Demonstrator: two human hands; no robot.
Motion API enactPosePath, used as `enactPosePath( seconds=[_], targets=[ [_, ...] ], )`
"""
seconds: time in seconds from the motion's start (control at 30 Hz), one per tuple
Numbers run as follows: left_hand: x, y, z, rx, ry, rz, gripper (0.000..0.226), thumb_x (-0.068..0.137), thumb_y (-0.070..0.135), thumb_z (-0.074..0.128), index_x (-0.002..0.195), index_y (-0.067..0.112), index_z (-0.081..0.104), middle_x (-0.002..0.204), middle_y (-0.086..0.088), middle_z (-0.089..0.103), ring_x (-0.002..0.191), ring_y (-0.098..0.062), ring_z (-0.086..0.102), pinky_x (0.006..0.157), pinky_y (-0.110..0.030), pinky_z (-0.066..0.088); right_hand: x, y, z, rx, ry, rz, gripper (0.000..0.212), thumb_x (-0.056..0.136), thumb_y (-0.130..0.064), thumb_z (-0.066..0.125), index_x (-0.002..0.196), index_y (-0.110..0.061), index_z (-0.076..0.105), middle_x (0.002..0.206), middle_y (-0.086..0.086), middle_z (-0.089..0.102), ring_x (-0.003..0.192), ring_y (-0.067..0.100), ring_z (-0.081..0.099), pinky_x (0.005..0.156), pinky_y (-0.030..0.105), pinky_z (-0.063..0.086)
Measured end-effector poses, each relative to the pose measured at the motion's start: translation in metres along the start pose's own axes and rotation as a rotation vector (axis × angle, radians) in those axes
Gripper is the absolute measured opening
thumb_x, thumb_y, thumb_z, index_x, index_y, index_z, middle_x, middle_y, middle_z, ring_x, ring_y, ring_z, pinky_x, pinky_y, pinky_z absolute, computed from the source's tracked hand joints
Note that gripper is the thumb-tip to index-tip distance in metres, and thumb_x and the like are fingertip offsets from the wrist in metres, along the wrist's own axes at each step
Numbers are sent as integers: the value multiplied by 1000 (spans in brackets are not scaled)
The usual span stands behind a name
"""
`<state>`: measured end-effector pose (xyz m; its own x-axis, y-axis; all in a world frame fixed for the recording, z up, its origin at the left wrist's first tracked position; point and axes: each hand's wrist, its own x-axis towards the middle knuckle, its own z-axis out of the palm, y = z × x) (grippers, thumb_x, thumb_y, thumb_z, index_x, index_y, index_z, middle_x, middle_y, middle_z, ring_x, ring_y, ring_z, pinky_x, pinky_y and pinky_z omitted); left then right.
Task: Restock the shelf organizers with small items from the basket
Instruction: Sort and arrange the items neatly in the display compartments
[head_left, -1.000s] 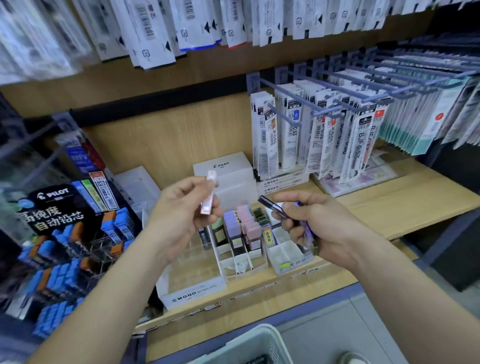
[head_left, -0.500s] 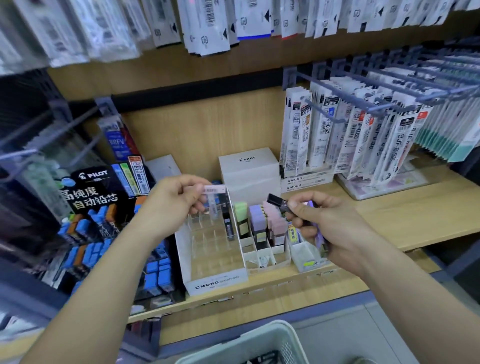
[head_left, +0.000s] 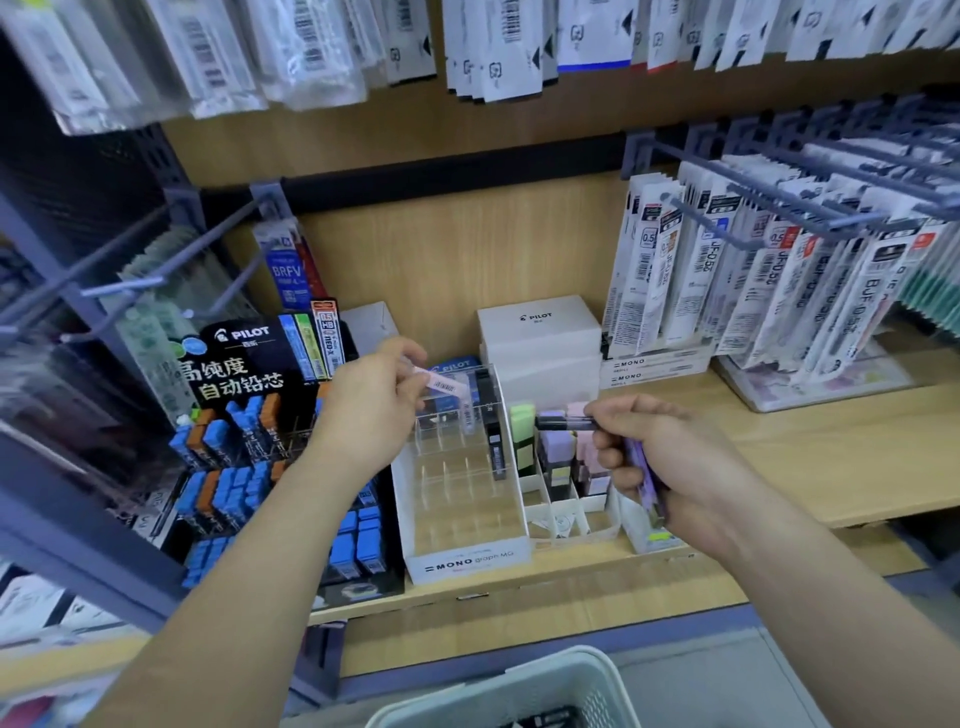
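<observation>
Nearest, below and in front of the MONO organizer (head_left: 467, 560), the rim of the pale basket (head_left: 519, 680) shows. Just right of the organizer, the right hand (head_left: 660, 457) is curled round some purple cases (head_left: 644, 478) and pinches a dark case (head_left: 563, 423) at its fingertips. Over the organizer's back rows, the left hand (head_left: 369, 410) pinches a pink case (head_left: 448, 385) between thumb and fingers, tilted just above the clear compartments. Behind the organizer sits a white PILOT box (head_left: 540, 327).
</observation>
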<state>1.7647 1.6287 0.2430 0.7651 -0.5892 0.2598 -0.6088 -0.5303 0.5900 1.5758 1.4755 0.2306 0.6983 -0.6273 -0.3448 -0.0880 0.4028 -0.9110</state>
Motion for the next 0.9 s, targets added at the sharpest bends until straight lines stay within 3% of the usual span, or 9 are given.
enactPosePath(
  seconds=[0.17, 0.33, 0.43, 0.6, 0.73, 0.9],
  targets=[
    [8, -3, 0, 277, 15, 76, 15, 95, 23, 56, 102, 19, 69, 87, -2, 70, 80, -19, 63, 72, -34, 53, 0, -1, 3, -23, -3, -5, 15, 94, 1, 53, 89, -4, 66, 58, 6, 56, 50, 13, 45, 35, 17, 31],
    [16, -7, 19, 491, -94, 211, 21, 93, 5, 52, 98, 13, 71, 98, -5, 68, 88, -26, 62, 75, -38, 51, -3, -1, 8, -58, -25, -8, 15, 95, -1, 52, 97, -1, 67, 62, 9, 58, 53, 15, 47, 36, 18, 32],
    [21, -10, 26, 484, -112, 202, 22, 91, 1, 52, 104, 7, 69, 103, -10, 65, 93, -27, 60, 79, -40, 52, -3, -1, 9, -87, -37, -9, 15, 95, -1, 52, 98, -3, 67, 61, 7, 60, 52, 14, 49, 37, 18, 33],
    [23, -7, 27, 354, -38, 94, 17, 95, 18, 54, 106, 13, 67, 94, -10, 71, 87, -27, 64, 78, -36, 53, -3, -1, 8, -127, -57, -33, 7, 94, -5, 59, 91, -8, 64, 59, 4, 63, 51, 14, 50, 38, 19, 32],
    [24, -9, 30, 341, 17, 151, 18, 94, 14, 56, 99, 12, 72, 94, -9, 69, 88, -27, 63, 79, -37, 52, -5, -1, 8, -126, -50, -36, 7, 95, -3, 57, 93, -6, 64, 60, 4, 63, 51, 13, 51, 37, 19, 32],
    [22, -9, 31, 369, 32, 166, 21, 94, 10, 54, 107, 11, 71, 101, -11, 66, 91, -28, 61, 79, -35, 49, -6, -1, 11, -121, -42, -13, 11, 96, -2, 53, 98, -5, 63, 67, 9, 67, 51, 15, 52, 37, 19, 32]
  ],
)
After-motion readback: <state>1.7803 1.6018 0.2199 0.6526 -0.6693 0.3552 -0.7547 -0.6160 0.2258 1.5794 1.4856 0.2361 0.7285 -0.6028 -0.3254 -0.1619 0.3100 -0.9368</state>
